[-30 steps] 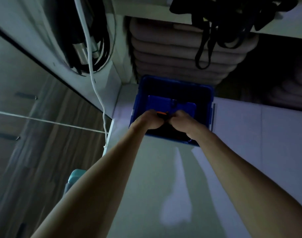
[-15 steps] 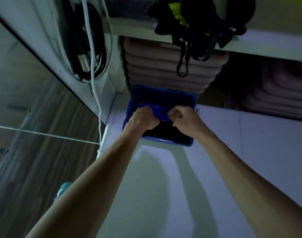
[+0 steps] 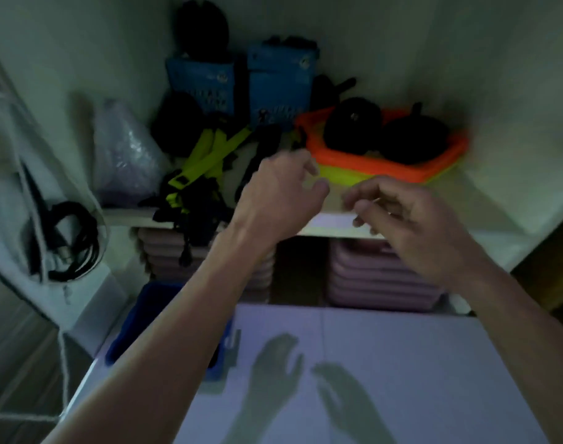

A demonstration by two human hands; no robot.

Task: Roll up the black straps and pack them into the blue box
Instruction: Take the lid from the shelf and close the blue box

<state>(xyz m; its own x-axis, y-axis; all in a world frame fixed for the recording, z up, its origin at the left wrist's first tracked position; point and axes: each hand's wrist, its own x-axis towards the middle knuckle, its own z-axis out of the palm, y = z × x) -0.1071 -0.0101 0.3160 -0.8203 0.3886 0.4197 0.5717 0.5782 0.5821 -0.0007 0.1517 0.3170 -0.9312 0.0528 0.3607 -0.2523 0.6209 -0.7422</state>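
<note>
My left hand (image 3: 281, 195) and my right hand (image 3: 411, 225) are raised in front of the upper shelf, fingers apart, holding nothing. A tangle of black and yellow-green straps (image 3: 196, 184) lies on that shelf, left of my left hand, with one black end hanging over the edge. The blue box (image 3: 139, 318) stands on the white surface at lower left, largely hidden behind my left forearm; its contents cannot be seen.
On the shelf, an orange tray (image 3: 385, 161) holds black round items. Two blue cartons (image 3: 241, 81) and a plastic bag (image 3: 123, 152) stand behind. Pink stacked cases (image 3: 379, 280) fill the space below. Coiled black cables (image 3: 68, 241) hang at left.
Both hands left the blue box and rose to shelf height, now with fingers spread. The view tilted upward, revealing the shelf.
</note>
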